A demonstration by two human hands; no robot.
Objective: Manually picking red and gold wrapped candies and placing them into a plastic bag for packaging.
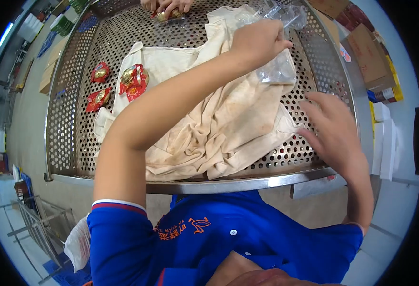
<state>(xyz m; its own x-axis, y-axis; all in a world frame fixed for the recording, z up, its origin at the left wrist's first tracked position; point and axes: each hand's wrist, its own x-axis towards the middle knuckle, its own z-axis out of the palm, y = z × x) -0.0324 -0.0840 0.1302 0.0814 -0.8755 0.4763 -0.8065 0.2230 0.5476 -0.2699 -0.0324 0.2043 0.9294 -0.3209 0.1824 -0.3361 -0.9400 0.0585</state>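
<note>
My left hand [257,41] reaches across a crumpled cream cloth [238,114], its fingers curled down among clear plastic packaging [295,16]. The fingertips are hidden, so I cannot tell whether they grip the plastic. Under that wrist a flat clear plastic bag [276,71] rests on the cloth. To the right, my right hand [329,130] is slightly blurred with its fingers spread, the thumb close to the cloth's right corner. One red and gold wrapped item [133,81] lies on the cloth's left part. Two similar red and gold packets [100,72] [98,99] sit left of it.
All this lies in a perforated metal tray table [84,150] with a raised metal rim [231,185] before me. At the far edge another person's hands [170,5] handle a red and gold packet [169,15]. Cardboard boxes [370,57] stand on the right; a metal rack [40,228] at lower left.
</note>
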